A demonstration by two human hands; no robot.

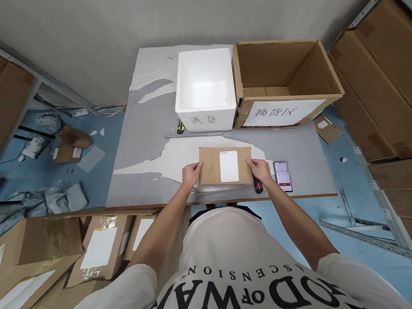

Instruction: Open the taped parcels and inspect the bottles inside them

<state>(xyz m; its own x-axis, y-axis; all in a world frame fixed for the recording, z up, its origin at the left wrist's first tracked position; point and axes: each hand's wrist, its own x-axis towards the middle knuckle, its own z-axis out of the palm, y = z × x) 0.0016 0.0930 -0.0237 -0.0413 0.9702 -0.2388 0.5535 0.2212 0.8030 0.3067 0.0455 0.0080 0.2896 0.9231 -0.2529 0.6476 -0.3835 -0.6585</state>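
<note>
Between my two hands is a flat brown cardboard parcel (pixel 210 167) with a white label (pixel 229 166) on its face. My left hand (pixel 192 173) pinches its left edge near the upper corner. The right edge is gripped by my right hand (pixel 260 168), thumb and fingers closed on it. Under my right hand a red and black box cutter (pixel 258 185) lies on the table, partly covered. Just right of that hand rests a phone (pixel 283 176) with a lit screen.
A white foam box (pixel 207 120) and a large open cardboard box (pixel 290 123) with a paper sign stand at the table's back. A yellow and black cutter (pixel 180 127) lies by the foam box. Labelled cartons (pixel 101 247) crowd the lower left; stacked cartons (pixel 385 93) line the right.
</note>
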